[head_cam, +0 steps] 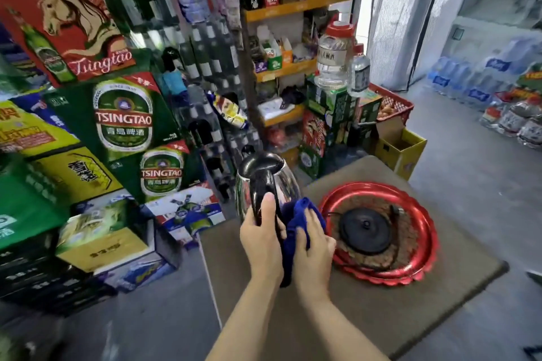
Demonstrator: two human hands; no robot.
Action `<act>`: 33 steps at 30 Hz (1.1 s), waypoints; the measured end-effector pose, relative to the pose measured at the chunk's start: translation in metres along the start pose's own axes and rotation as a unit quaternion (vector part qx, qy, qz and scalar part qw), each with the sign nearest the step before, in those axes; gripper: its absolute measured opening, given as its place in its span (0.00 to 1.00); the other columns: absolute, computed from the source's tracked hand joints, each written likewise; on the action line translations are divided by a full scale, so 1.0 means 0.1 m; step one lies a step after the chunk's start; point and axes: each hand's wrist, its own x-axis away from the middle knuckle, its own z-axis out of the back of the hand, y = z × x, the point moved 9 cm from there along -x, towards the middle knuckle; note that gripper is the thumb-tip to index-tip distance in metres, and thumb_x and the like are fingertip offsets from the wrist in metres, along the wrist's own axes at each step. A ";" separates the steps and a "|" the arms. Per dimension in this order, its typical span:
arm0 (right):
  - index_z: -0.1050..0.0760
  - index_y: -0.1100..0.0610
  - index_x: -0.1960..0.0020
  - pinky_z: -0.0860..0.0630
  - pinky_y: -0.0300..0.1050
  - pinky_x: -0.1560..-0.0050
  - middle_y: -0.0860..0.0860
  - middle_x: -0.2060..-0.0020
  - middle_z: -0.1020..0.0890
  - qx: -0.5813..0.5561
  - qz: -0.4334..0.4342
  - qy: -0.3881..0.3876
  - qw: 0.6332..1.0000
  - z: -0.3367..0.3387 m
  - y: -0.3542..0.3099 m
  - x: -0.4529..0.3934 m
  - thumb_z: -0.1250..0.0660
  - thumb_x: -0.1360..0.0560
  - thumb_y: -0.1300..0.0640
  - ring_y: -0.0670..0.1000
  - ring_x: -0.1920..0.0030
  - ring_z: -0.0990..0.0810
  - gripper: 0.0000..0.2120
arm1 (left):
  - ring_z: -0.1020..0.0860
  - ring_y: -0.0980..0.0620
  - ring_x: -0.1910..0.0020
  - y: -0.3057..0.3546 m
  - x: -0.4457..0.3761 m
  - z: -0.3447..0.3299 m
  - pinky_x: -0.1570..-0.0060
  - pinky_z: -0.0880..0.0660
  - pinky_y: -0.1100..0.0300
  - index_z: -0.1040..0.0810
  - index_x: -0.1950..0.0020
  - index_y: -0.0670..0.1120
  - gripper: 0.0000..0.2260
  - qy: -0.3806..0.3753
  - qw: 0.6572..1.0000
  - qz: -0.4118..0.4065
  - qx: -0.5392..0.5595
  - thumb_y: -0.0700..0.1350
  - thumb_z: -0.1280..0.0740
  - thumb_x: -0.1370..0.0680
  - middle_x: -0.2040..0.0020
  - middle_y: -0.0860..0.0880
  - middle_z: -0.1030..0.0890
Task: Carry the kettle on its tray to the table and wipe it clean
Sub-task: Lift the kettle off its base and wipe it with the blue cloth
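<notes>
A shiny steel kettle (281, 182) with a black lid and handle is held up over the left edge of the brown table (457, 281). My left hand (259, 239) grips its black handle. My right hand (313, 246) presses a blue cloth (296, 223) against the kettle's lower right side. To the right, the red round tray (422, 267) lies on the table, with the kettle's black base (365, 230) and its cord resting in it.
Stacked beer cartons (123, 123) fill the left side down to the floor. Shelves (293, 9) with small goods and a large clear jar (334, 56) stand behind the table. A yellow open box (401, 146) and a red crate (393, 102) sit beyond it. Water packs (469, 79) line the right wall.
</notes>
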 end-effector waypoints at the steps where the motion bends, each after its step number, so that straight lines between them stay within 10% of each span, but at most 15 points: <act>1: 0.27 0.53 0.29 0.35 0.38 0.41 0.44 0.33 0.25 -0.019 -0.022 -0.029 0.999 -0.02 0.17 -0.01 0.41 0.20 0.58 0.54 0.43 0.27 0.19 | 0.32 0.48 0.75 -0.20 0.00 0.04 0.70 0.32 0.55 0.28 0.67 0.44 0.19 0.010 1.000 0.018 -0.013 0.55 0.34 0.21 0.74 0.45 0.29; 7: 0.26 0.52 0.31 0.28 0.52 0.32 0.45 0.37 0.20 -0.088 -0.186 -0.067 0.976 0.19 1.02 0.15 0.41 0.17 0.57 0.46 0.36 0.23 0.16 | 0.18 0.50 0.51 -1.23 0.14 0.14 0.42 0.23 0.54 0.24 0.35 0.44 0.29 0.025 0.991 0.110 -0.074 0.66 0.37 0.24 0.48 0.48 0.16; 10: 0.27 0.50 0.30 0.29 0.51 0.31 0.44 0.36 0.21 -0.083 -0.206 -0.068 0.973 0.32 1.15 0.26 0.42 0.17 0.56 0.44 0.35 0.25 0.17 | 0.30 0.60 0.30 -1.49 0.30 -0.04 0.28 0.36 0.57 0.36 0.23 0.50 0.28 -0.014 0.987 0.141 -0.069 0.61 0.38 0.20 0.28 0.57 0.28; 19: 0.29 0.41 0.33 0.31 0.43 0.34 0.36 0.40 0.23 -0.008 -0.150 -0.065 0.986 0.64 1.23 0.46 0.40 0.19 0.60 0.38 0.38 0.27 0.19 | 0.23 0.51 0.40 -1.92 0.66 -0.21 0.36 0.28 0.46 0.28 0.45 0.61 0.12 -0.080 0.975 0.167 -0.125 0.64 0.39 0.25 0.41 0.50 0.21; 24: 0.31 0.45 0.30 0.35 0.41 0.33 0.38 0.35 0.26 0.018 -0.130 -0.055 0.990 0.78 1.07 0.72 0.40 0.19 0.61 0.36 0.36 0.31 0.20 | 0.27 0.55 0.35 -1.70 0.86 -0.02 0.32 0.31 0.50 0.27 0.36 0.55 0.16 -0.060 0.975 0.177 -0.119 0.59 0.36 0.22 0.35 0.53 0.26; 28: 0.25 0.45 0.32 0.32 0.46 0.32 0.40 0.35 0.21 -0.214 -0.268 -0.200 0.918 0.41 0.84 1.16 0.34 0.28 0.37 0.40 0.34 0.26 0.26 | 0.29 0.65 0.31 -1.33 1.44 0.04 0.36 0.30 0.65 0.36 0.25 0.63 0.28 -0.194 0.963 0.187 -0.030 0.60 0.34 0.23 0.29 0.66 0.28; 30: 0.23 0.47 0.34 0.35 0.50 0.28 0.42 0.34 0.22 -0.247 -0.267 -0.261 0.894 0.30 0.79 1.19 0.33 0.28 0.38 0.41 0.32 0.27 0.26 | 0.23 0.57 0.34 -1.38 1.41 0.31 0.36 0.26 0.55 0.32 0.25 0.59 0.25 -0.138 0.967 0.212 -0.014 0.51 0.31 0.22 0.32 0.57 0.21; 33: 0.23 0.46 0.35 0.30 0.47 0.32 0.41 0.39 0.19 -0.104 -0.174 -0.155 0.967 0.49 0.89 0.68 0.32 0.22 0.51 0.41 0.37 0.24 0.16 | 0.15 0.46 0.47 -1.54 1.25 0.80 0.52 0.18 0.52 0.25 0.31 0.51 0.17 0.000 0.959 0.277 0.065 0.44 0.34 0.20 0.42 0.45 0.15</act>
